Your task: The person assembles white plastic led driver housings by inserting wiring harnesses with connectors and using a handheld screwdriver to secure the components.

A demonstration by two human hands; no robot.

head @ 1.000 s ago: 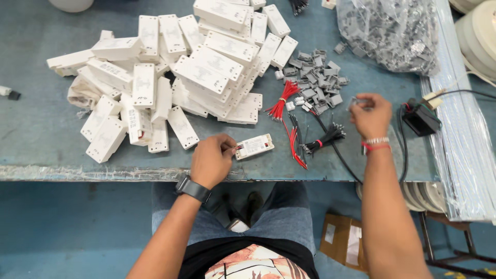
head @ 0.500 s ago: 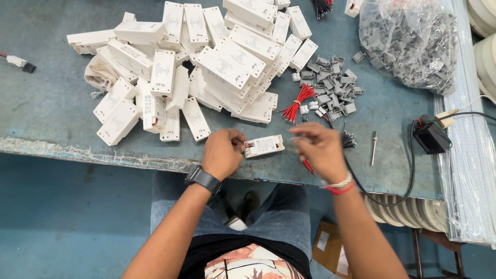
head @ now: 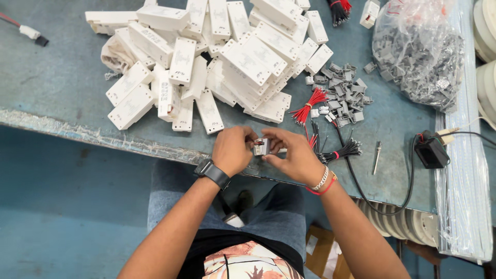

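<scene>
Light is even and fairly bright, apparently from overhead, so shadows are short and soft: thin dark edges under the white boxes [head: 217,57] and beneath the hands at the table [head: 67,82] edge. The clear bag [head: 418,51] at top right carries small glints, and the boxes come close to washing out, though their faces stay readable. Focus is sharp across the middle with no motion blur, while the wide lens bends the table edge and stretches the corners slightly.
</scene>
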